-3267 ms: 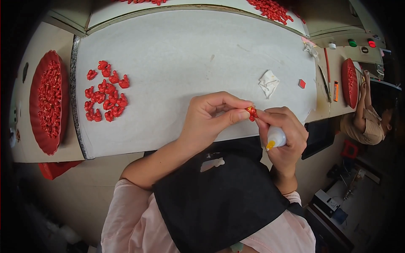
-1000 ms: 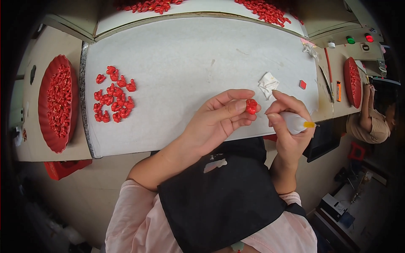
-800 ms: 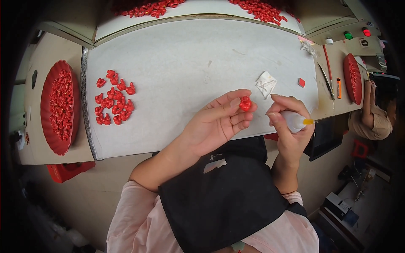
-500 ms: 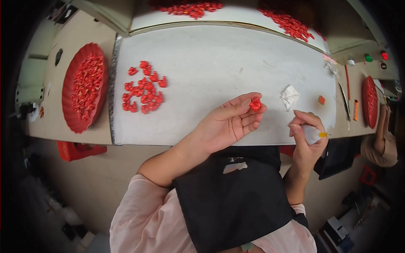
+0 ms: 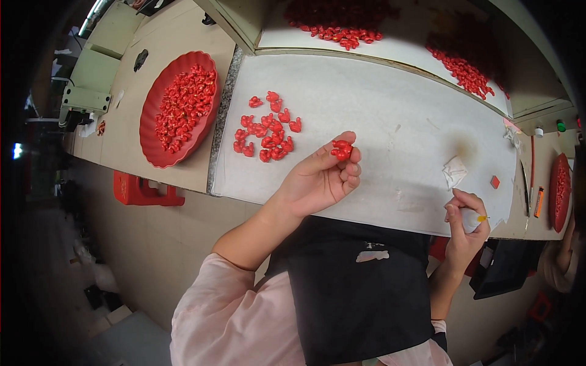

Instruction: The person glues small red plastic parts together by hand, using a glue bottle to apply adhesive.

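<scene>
Over the white-covered table, my left hand pinches a small glossy red figurine between thumb and fingers, palm turned up. To the right, my right hand is closed round a small whitish squeeze bottle with a yellow tip and thin nozzle that points right. Left of my left hand lies a loose group of similar red figurines. A crumpled white tissue lies just beyond my right hand, and a small red-orange block sits to its right.
A red scalloped bowl of red pieces stands at the left. More red pieces lie on the shelf at the back. At the right are an orange-handled tool, a second red bowl and another person's arm.
The view has swung left, so the table things sit further right. The red figurine has turned in my left fingers; the bottle stays in my right hand.
</scene>
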